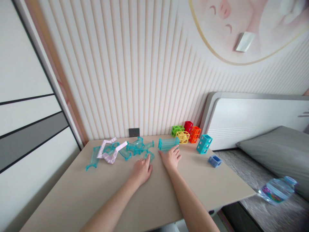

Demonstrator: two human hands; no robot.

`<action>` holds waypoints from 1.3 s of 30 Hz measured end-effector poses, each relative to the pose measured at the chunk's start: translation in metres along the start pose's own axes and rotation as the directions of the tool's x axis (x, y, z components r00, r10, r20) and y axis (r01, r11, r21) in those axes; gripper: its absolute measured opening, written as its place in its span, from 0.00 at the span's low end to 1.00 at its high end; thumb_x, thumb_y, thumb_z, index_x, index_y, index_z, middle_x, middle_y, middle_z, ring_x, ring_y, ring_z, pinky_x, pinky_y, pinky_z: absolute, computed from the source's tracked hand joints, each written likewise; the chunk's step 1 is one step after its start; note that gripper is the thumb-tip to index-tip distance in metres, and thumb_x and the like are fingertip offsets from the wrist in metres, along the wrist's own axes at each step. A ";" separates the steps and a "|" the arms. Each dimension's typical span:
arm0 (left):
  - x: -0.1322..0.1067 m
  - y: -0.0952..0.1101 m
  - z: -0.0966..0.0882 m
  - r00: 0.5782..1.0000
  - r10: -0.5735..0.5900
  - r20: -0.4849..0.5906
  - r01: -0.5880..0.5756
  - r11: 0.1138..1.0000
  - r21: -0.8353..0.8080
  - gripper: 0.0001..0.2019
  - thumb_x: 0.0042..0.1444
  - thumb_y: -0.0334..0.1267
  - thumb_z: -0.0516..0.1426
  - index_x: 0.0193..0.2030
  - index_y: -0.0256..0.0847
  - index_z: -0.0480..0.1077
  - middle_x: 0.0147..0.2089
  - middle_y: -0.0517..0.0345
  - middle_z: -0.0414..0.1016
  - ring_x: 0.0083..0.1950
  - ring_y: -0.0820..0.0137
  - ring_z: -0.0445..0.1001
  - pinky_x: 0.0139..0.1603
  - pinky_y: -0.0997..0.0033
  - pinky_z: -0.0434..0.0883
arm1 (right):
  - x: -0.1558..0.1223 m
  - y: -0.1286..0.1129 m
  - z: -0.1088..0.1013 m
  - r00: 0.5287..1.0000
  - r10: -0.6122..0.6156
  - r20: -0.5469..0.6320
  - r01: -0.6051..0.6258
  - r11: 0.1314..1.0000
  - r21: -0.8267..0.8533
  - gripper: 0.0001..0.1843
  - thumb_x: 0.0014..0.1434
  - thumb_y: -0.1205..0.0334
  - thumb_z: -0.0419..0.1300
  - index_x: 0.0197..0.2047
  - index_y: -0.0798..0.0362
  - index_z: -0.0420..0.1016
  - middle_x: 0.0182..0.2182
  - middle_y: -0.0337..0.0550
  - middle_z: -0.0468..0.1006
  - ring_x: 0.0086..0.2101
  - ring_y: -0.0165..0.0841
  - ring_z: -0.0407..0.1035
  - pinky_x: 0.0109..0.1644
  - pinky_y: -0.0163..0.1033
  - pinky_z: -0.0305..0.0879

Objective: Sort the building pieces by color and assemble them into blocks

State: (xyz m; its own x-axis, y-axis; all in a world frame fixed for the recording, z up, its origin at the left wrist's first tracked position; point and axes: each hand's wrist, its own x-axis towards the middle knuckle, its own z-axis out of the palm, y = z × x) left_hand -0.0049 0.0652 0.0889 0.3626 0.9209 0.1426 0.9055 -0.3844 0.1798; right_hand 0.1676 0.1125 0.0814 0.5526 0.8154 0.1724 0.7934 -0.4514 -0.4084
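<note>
My left hand [142, 170] rests low over the table with its index finger stretched out and the others curled loosely. That fingertip touches a small curved, see-through teal plastic piece [151, 157]. Beside a neat stack of see-through teal track pieces [167, 144] lies my right hand [171, 158], fingers spread. Its thumb is near the stack's left end and its fingertips meet the right end. More teal track pieces [137, 146] lie in a loose pile left of the stack. A lilac folding snake puzzle [109, 158] lies across the pile's left side.
Toward the back right stand open-sided blocks: green [177, 130], yellow [182, 137], red [188, 126], orange [194, 134] and teal [204, 144]. A blue block [214, 161] lies nearer. Right of the table [154, 199], a plastic bottle [277, 190] lies on the bed.
</note>
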 end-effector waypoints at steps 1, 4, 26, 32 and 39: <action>0.000 0.000 0.000 1.000 -0.003 0.005 0.003 1.000 -0.003 0.28 0.66 0.39 0.48 0.71 0.31 0.58 0.48 0.39 0.79 0.52 0.56 0.77 0.52 0.61 0.71 | 0.003 -0.002 0.002 1.000 0.001 -0.004 -0.001 1.000 -0.005 0.64 0.57 0.37 0.58 0.73 0.79 0.31 0.68 0.83 0.51 0.69 0.58 0.46 0.70 0.60 0.39; 0.000 0.000 -0.002 1.000 -0.008 0.024 0.008 1.000 -0.021 0.28 0.65 0.38 0.48 0.71 0.31 0.57 0.49 0.39 0.79 0.52 0.55 0.77 0.52 0.60 0.70 | 0.013 -0.010 0.009 1.000 0.003 -0.017 -0.004 1.000 -0.011 0.64 0.57 0.38 0.59 0.73 0.80 0.31 0.67 0.83 0.52 0.68 0.59 0.47 0.69 0.61 0.39; 0.000 -0.001 -0.007 0.996 -0.011 0.091 0.019 0.996 -0.086 0.29 0.65 0.38 0.47 0.72 0.33 0.56 0.48 0.42 0.79 0.52 0.55 0.76 0.52 0.60 0.71 | 0.074 -0.048 0.046 0.998 -0.011 -0.058 0.010 1.000 -0.020 0.62 0.59 0.37 0.58 0.73 0.78 0.33 0.66 0.84 0.55 0.66 0.61 0.50 0.67 0.64 0.39; 0.000 -0.002 -0.003 0.998 0.001 0.069 0.006 0.996 -0.093 0.29 0.65 0.38 0.47 0.72 0.33 0.56 0.47 0.42 0.79 0.51 0.55 0.76 0.51 0.60 0.71 | 0.080 -0.053 0.046 0.999 0.004 -0.045 -0.004 1.000 -0.003 0.62 0.59 0.38 0.59 0.73 0.77 0.33 0.66 0.83 0.54 0.67 0.58 0.49 0.68 0.64 0.39; 0.000 -0.002 -0.003 0.998 0.005 0.069 0.001 0.996 -0.086 0.28 0.65 0.37 0.48 0.71 0.33 0.56 0.46 0.41 0.79 0.51 0.55 0.76 0.52 0.59 0.72 | 0.084 -0.056 0.049 0.999 0.001 -0.034 -0.001 1.000 -0.002 0.61 0.59 0.39 0.59 0.73 0.77 0.32 0.66 0.84 0.53 0.67 0.58 0.47 0.67 0.66 0.37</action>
State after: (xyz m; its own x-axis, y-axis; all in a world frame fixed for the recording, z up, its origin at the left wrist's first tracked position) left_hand -0.0071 0.0658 0.0912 0.3819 0.9211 0.0759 0.8833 -0.3879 0.2632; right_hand 0.1568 0.2239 0.0754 0.5614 0.8024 0.2024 0.7937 -0.4528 -0.4063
